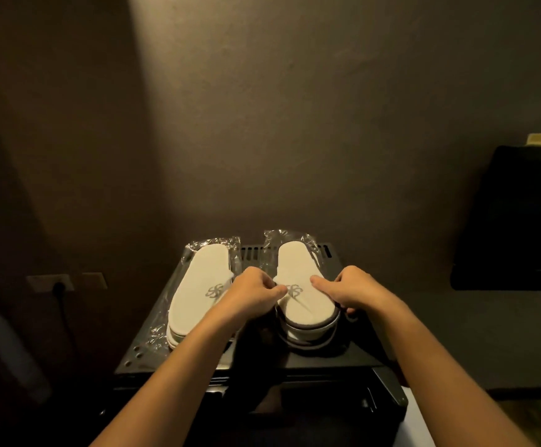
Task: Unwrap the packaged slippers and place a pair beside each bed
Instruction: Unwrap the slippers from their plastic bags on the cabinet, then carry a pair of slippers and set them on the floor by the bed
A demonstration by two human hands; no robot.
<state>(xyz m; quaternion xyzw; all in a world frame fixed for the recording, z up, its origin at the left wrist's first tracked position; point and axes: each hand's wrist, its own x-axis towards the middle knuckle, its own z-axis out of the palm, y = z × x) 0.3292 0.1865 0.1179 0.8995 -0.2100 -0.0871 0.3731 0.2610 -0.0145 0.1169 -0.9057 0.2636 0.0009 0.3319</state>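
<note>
Head view has my left hand (256, 293) and right hand (346, 290) pinched on the right slipper pack (304, 285) atop the black worktop (353, 353), so I'd tear its film gently apart; both it and the left pack (198, 291) lie lengthwise, toes nearest me.

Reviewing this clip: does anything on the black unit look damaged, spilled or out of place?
Nothing stands out. Two slipper packs lie side by side on the black unit, both in clear wrap. The left pack sits untouched; the left hand and right hand pinch the right pack. Its wrap is crumpled at the far end.
</note>
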